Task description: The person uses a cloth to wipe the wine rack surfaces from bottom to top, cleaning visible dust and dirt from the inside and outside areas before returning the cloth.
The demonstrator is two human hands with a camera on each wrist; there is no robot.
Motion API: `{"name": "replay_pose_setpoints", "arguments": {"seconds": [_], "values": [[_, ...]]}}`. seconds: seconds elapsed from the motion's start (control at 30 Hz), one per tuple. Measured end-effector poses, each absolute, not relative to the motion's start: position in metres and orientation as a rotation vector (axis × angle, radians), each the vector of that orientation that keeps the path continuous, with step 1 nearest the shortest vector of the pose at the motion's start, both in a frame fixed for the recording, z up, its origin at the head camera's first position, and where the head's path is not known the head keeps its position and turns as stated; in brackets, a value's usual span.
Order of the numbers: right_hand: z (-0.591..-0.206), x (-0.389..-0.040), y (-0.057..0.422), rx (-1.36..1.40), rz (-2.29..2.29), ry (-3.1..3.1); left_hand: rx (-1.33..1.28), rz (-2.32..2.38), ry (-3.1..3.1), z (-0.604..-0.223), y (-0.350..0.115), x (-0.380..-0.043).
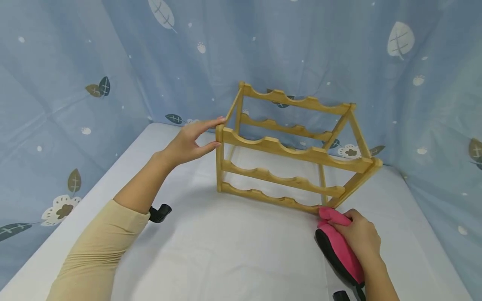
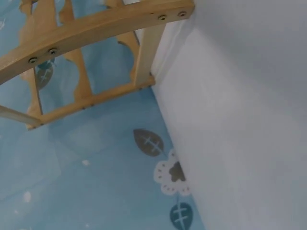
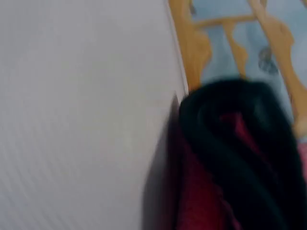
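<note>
A wooden wine rack [image 1: 278, 148] with scalloped rails stands on the white-covered table. My left hand [image 1: 188, 142] holds its front left upright near the top, thumb and fingers at the corner. In the left wrist view the rack [image 2: 110, 28] shows its side frame with screw heads; the left hand itself is out of that view. My right hand [image 1: 359, 234] pinches a pink cloth with black trim [image 1: 344, 251] at the rack's lower right corner. Up close in the right wrist view, the black trim [image 3: 240, 143] of the cloth looks thick and folded, hiding the fingers.
A small black object [image 1: 160, 213] lies beside the left forearm, and another black piece [image 1: 340, 296] shows at the bottom edge near the right arm. Blue curtains [image 1: 301, 50] with leaf prints enclose the white tabletop [image 1: 226, 242] at the back and sides.
</note>
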State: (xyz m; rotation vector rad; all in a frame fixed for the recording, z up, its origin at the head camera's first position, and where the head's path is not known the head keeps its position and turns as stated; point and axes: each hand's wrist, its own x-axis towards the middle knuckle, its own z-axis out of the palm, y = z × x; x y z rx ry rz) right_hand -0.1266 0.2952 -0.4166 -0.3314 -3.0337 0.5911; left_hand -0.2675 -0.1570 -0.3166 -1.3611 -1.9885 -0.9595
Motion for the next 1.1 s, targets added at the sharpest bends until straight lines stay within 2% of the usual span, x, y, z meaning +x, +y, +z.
{"name": "replay_pose_setpoints", "arguments": {"seconds": [0.23,0.5,0.77,1.1], "values": [[-0.405,-0.124,0.331,-0.323,0.730,-3.097,-1.437,-0.899,-1.771,-0.307,-0.131,-0.257],[-0.401,-0.116,0.353,-0.489,0.945,-2.887,-1.285,-0.835,-1.612,-0.288,-0.056,-0.233],[-0.419,-0.121,0.368,-0.515,0.769,-2.849,-1.354,-0.736,-1.785,-0.281,0.032,-0.216],[-0.448,-0.128,0.369,-0.634,0.639,-2.772,-1.186,-0.426,-2.045,-0.282,0.119,-0.210]]}}
